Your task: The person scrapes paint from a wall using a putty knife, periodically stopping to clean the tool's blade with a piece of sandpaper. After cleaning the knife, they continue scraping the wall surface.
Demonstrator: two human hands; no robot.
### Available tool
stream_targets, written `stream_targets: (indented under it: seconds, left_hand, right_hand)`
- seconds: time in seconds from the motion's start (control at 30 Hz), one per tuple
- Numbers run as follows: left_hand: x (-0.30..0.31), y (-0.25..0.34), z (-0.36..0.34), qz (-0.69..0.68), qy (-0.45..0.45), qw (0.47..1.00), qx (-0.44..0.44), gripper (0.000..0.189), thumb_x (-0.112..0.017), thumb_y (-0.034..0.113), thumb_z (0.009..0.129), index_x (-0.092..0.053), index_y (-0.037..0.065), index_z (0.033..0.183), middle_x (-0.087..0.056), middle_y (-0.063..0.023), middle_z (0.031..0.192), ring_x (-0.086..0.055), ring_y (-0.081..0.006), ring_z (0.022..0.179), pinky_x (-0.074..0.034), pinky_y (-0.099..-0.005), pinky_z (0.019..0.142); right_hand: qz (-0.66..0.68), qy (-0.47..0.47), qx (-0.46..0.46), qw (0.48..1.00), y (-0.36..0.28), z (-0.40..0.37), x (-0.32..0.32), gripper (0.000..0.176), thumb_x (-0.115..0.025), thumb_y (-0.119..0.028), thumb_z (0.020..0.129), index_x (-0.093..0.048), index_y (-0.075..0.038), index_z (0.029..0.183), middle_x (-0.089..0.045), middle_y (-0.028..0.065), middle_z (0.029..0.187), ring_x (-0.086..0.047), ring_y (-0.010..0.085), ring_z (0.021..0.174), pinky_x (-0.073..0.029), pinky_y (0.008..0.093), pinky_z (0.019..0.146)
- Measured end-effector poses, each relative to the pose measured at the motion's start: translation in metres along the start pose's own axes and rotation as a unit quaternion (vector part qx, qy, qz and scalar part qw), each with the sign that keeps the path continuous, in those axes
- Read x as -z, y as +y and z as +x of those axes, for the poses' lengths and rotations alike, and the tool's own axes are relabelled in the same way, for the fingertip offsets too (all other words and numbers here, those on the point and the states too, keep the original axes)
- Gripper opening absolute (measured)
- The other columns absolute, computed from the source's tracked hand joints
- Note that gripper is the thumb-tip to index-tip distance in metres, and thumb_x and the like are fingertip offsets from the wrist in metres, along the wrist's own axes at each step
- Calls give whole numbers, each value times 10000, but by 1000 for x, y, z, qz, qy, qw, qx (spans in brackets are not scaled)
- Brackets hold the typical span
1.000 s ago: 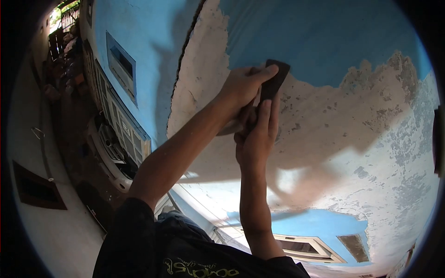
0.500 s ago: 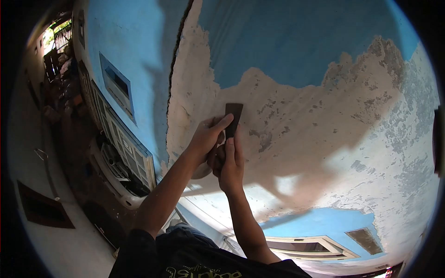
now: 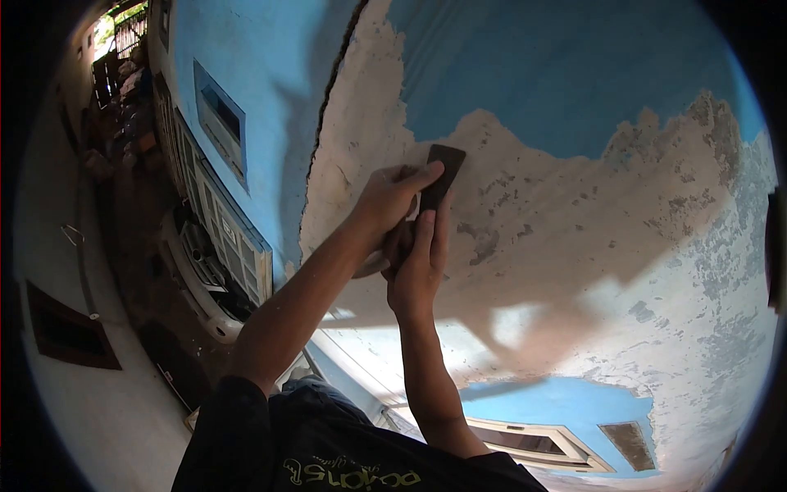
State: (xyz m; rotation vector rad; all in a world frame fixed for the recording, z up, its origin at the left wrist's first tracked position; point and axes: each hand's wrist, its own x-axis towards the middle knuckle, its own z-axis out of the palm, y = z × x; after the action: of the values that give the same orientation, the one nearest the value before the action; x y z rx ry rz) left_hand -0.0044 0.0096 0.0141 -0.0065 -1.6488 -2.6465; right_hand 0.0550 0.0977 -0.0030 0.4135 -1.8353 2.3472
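Both of my hands are raised in front of the wall (image 3: 525, 238), gripping one dark, flat scraper (image 3: 447, 161). Its broad squared end points up and slightly right, lying over the bare pale plaster just below the blue paint. My left hand (image 3: 389, 197) closes on it from the left, thumb pressed flat along the blade. Lower down, my right hand (image 3: 416, 275) wraps around it, fingers stretched up along its right side. A curved greyish piece (image 3: 373, 265) shows below my left wrist; the lower part of the tool is hidden by my hands.
Blue paint (image 3: 566, 74) ends in a ragged edge above the plaster. A dark crack (image 3: 336, 78) runs down the left corner. Left are a small window (image 3: 221, 119), a paned window frame (image 3: 234, 230) and a cluttered passage (image 3: 123, 156). Another window (image 3: 525, 440) lies at lower right.
My hands have moved the scraper up and to the right along the wall, and its blade now tilts more to the right. The camera view has shifted slightly.
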Motion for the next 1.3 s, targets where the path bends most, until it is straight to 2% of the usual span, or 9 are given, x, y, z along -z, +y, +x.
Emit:
stream_targets:
  seconds: [0.03,0.13,0.23,0.47,0.57,0.67,0.93,1.03,1.3]
  left_hand:
    - [-1,0,1,2,14,1000,-18,423,-734,452,850,-637,42,891,-488,18,628,-456,-67,489,-348,-244,380]
    - [-5,16,1,-42,-7,999,-24,416,-731,452,848,-655,48,914,-495,11,651,-449,-67,499,-348,-242,401]
    - [-3,21,-7,-6,-15,999,39,459,-706,453,873,-641,29,1036,-636,-37,830,-607,-100,731,-483,-230,608]
    - [-2,8,-1,-54,-53,996,54,454,-704,459,875,-646,30,1015,-627,-40,816,-602,-97,705,-475,-220,565]
    - [-1,-6,11,-9,-47,999,13,448,-695,457,882,-647,30,1010,-635,-48,810,-605,-100,700,-485,-227,574]
    - [-4,10,4,-71,-60,995,36,452,-689,453,886,-650,27,1036,-645,-59,829,-612,-107,723,-499,-244,603]
    - [-5,24,0,-44,-55,997,40,428,-686,440,889,-650,35,1023,-638,-50,819,-608,-115,749,-496,-248,626]
    - [-7,24,2,-18,-39,998,45,424,-690,437,884,-649,38,1022,-630,-39,813,-599,-113,761,-489,-248,623]
    - [-9,28,-4,-8,-44,998,34,430,-688,447,882,-644,45,1028,-610,-28,791,-588,-109,745,-475,-252,556]
  right_hand:
    - [7,-3,8,1000,1,1,-1,524,-363,-303,1073,-215,-167,1557,-358,-62,582,-348,11,470,-236,188,349]
    - [11,2,-6,1000,-18,9,-8,528,-365,-302,1073,-210,-161,1558,-374,-59,583,-337,10,463,-234,192,346]
    - [-14,11,1,1000,-19,2,-10,531,-363,-297,1073,-200,-164,1561,-383,-57,584,-332,9,459,-234,191,350]
    - [-25,36,2,999,-13,-3,-4,535,-374,-285,1073,-195,-164,1562,-340,-63,583,-324,6,464,-226,191,352]
    - [-20,24,15,999,-10,1,-2,528,-373,-280,1073,-205,-165,1560,-329,-67,588,-323,6,469,-225,193,354]
    - [-29,38,0,999,-20,0,-6,520,-369,-279,1074,-216,-170,1559,-335,-69,592,-321,6,473,-221,196,358]
    - [-19,24,18,999,-27,7,-13,510,-361,-271,1074,-225,-178,1557,-365,-71,595,-333,4,482,-213,192,365]
    - [-43,17,20,999,-21,1,-7,528,-337,-266,1081,-177,-127,1564,-366,-65,624,-354,0,496,-288,186,393]
    - [-37,17,18,999,-29,1,-8,528,-333,-275,1082,-182,-117,1562,-375,-63,618,-347,4,493,-281,189,401]
